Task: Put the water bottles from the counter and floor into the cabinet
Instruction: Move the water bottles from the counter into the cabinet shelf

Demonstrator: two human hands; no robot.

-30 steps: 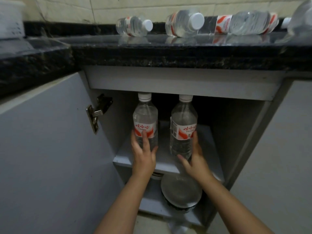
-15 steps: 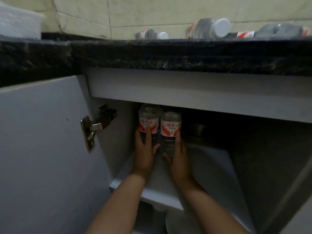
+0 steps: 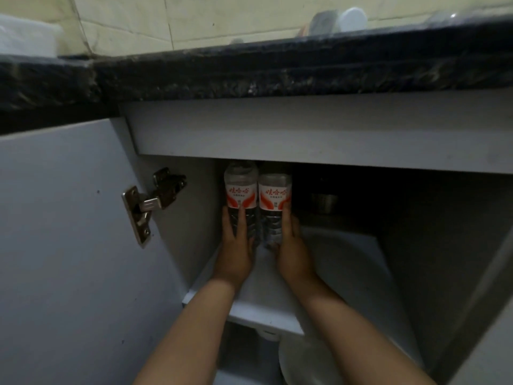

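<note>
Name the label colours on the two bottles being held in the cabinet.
White with red swooshes and lettering on both bottles, head view.

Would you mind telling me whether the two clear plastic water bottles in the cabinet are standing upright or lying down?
Upright: both clear plastic water bottles stand side by side on the grey cabinet shelf, labels level, tops hidden.

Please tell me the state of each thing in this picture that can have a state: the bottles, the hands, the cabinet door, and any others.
Left bottle: upright on the cabinet shelf, gripped low by the left hand.
Right bottle: upright beside it, held by the right hand.
Cabinet door: open.
Hinge: exposed.
Bottle on the counter: lying down, white cap toward the camera.
</note>
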